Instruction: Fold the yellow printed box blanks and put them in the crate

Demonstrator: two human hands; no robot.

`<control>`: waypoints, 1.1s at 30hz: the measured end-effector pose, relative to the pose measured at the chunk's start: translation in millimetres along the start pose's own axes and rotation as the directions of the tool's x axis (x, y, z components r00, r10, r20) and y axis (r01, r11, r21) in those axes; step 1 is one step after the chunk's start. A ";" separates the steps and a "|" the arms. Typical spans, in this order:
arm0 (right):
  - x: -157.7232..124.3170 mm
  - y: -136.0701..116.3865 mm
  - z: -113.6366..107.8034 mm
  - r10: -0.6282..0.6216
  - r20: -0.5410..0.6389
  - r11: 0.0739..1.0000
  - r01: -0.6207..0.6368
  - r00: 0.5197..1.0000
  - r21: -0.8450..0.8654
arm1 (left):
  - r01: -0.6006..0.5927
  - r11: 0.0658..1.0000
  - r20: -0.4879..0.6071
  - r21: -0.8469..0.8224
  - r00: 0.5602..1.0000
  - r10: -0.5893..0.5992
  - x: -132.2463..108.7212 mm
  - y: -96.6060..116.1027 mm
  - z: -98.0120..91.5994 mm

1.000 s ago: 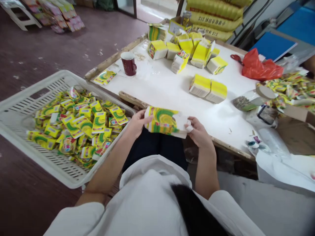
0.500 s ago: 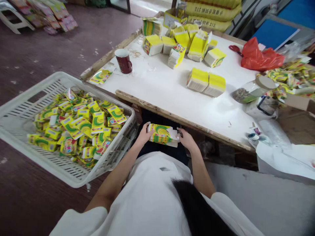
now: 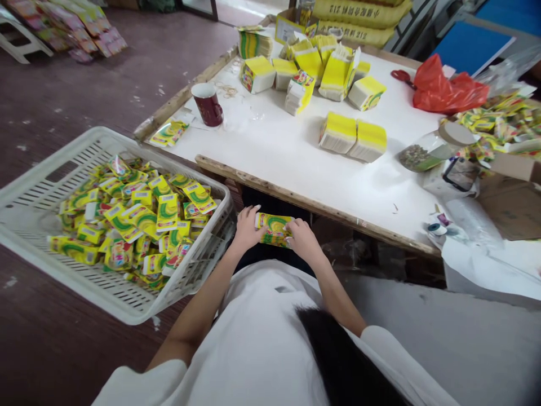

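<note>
Here: one oblong yellow-and-green printed packet [image 3: 274, 224], left end grasped by bare left hand [image 3: 248, 230], right end by bare right hand [image 3: 303, 240].

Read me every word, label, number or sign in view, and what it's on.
"212", on the upper yellow sack; its Chinese characters are too blurred to quote.
"212", on the lower yellow sack; likewise.
Too small or blurred: print on the held bundle, the loose packets in the basket and the stacks on the table.
</note>
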State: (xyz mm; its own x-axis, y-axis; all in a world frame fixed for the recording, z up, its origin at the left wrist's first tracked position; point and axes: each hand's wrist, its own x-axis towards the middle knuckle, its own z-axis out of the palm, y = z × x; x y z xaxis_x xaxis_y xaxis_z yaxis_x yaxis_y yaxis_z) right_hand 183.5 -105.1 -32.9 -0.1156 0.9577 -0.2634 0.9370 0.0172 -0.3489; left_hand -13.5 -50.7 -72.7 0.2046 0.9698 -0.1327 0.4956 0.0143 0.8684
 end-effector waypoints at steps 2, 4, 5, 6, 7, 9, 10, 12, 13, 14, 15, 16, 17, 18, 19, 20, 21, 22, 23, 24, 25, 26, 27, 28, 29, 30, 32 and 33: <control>0.0 -0.6 -1.8 -0.002 0.009 1.000 0.003 1.000 -0.017 | -0.208 0.951 0.175 0.228 0.970 0.171 6.1 16.6 0.3; -0.2 -0.6 -5.8 -0.017 0.034 0.999 0.018 0.999 -0.032 | -0.415 0.813 0.411 0.408 0.879 0.242 14.6 32.2 6.1; -0.5 -0.7 -7.9 -0.024 0.044 0.999 0.026 0.999 -0.035 | -0.473 0.752 0.500 0.459 0.837 0.222 18.7 38.2 10.7; -1.1 -1.1 -9.7 -0.026 0.052 0.999 0.028 0.998 -0.036 | -0.504 0.703 0.563 0.501 0.807 0.177 22.3 42.6 16.0; -1.9 -1.8 -11.0 -0.015 0.054 0.999 0.017 0.998 -0.040 | -0.517 0.662 0.599 0.543 0.791 0.126 24.8 45.2 21.4; -4.2 -3.9 -12.3 0.049 0.044 0.997 -0.046 0.998 -0.064 | -0.508 0.603 0.603 0.614 0.796 0.057 25.6 45.5 30.9; -5.7 -5.3 -12.5 0.094 0.036 0.992 -0.091 0.995 -0.084 | -0.500 0.586 0.588 0.638 0.808 0.050 23.9 43.9 34.3; -8.6 -8.7 -12.7 0.163 0.034 0.980 -0.157 0.986 -0.123 | -0.496 0.571 0.560 0.654 0.825 0.077 17.2 39.1 37.3; -10.1 -10.6 -12.9 0.174 0.044 0.977 -0.167 0.984 -0.135 | -0.502 0.571 0.555 0.650 0.827 0.095 13.1 36.7 37.0; -11.3 -12.6 -13.0 0.174 0.058 0.976 -0.164 0.983 -0.140 | -0.510 0.570 0.555 0.644 0.824 0.109 9.2 34.6 35.9; -12.4 -14.5 -13.1 0.168 0.072 0.977 -0.156 0.983 -0.142 | -0.519 0.568 0.558 0.639 0.821 0.122 5.8 32.9 34.3; -13.2 -16.4 -13.0 0.165 0.082 0.978 -0.152 0.983 -0.142 | -0.528 0.565 0.562 0.633 0.817 0.133 3.3 31.7 32.5; -13.7 -18.0 -12.7 0.167 0.087 0.978 -0.154 0.982 -0.140 | -0.538 0.562 0.567 0.628 0.811 0.143 1.5 30.8 30.8; -14.0 -19.3 -12.0 0.174 0.087 0.978 -0.162 0.981 -0.135 | -0.548 0.559 0.575 0.622 0.805 0.150 0.6 30.2 29.2; -13.9 -20.2 -11.0 0.184 0.084 0.977 -0.172 0.979 -0.127 | -0.558 0.556 0.583 0.616 0.798 0.156 0.2 29.8 27.8; -13.5 -20.7 -9.9 0.192 0.079 0.976 -0.182 0.978 -0.119 | -0.567 0.553 0.589 0.610 0.792 0.161 0.1 29.5 26.5; -12.9 -20.6 -8.8 0.198 0.075 0.975 -0.189 0.977 -0.114 | -0.573 0.552 0.592 0.605 0.788 0.169 0.1 29.2 25.0; -12.3 -19.9 -7.9 0.204 0.071 0.975 -0.196 0.976 -0.108 | -0.578 0.554 0.590 0.599 0.787 0.181 -0.2 29.1 23.0; -11.7 -18.6 -7.4 0.209 0.071 0.975 -0.201 0.975 -0.096 | -0.580 0.563 0.584 0.589 0.787 0.199 -0.9 28.9 20.3; -11.4 -16.5 -7.6 0.211 0.078 0.976 -0.206 0.974 -0.072 | -0.579 0.579 0.569 0.574 0.791 0.226 -2.4 28.7 16.7; -11.5 -13.8 -8.5 0.214 0.091 0.977 -0.212 0.973 -0.035 | -0.576 0.605 0.542 0.550 0.797 0.266 -4.6 28.4 12.1; -12.1 -10.6 -10.2 0.217 0.105 0.975 -0.221 0.970 0.020 | -0.573 0.638 0.496 0.514 0.806 0.324 -7.5 27.9 6.6; -13.1 -7.0 -12.9 0.216 0.118 0.969 -0.228 0.969 0.099 | -0.569 0.678 0.418 0.465 0.817 0.399 -11.1 27.4 0.6; -14.4 -3.5 -16.3 0.205 0.124 0.953 -0.227 0.971 0.200 | -0.565 0.721 0.302 0.402 0.825 0.478 -15.1 26.7 -5.2; -15.9 -0.5 -20.4 0.185 0.114 0.924 -0.212 0.976 0.318 | -0.561 0.763 0.151 0.320 0.826 0.543 -19.5 26.0 -10.3; -17.3 1.5 -24.9 0.157 0.088 0.878 -0.180 0.984 0.443 | -0.559 0.801 -0.017 0.215 0.818 0.575 -23.9 25.5 -14.0; -19.2 1.0 -34.0 0.092 -0.008 0.759 -0.065 0.996 0.648 | -0.548 0.834 -0.302 -0.063 0.807 0.507 -32.1 26.1 -15.2; -19.4 -1.8 -38.1 0.063 -0.058 0.709 -0.004 0.996 0.706 | -0.526 0.822 -0.378 -0.220 0.822 0.425 -35.5 27.6 -12.7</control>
State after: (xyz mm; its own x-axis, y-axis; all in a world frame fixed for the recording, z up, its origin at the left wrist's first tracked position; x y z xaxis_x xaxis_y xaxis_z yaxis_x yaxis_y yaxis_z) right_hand 196.6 -112.7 7.1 -0.0374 0.9719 -0.2324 0.4319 -0.1941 -0.8808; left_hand -17.8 -81.6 -38.0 0.0595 0.8956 0.4408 0.1140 -0.4448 0.8883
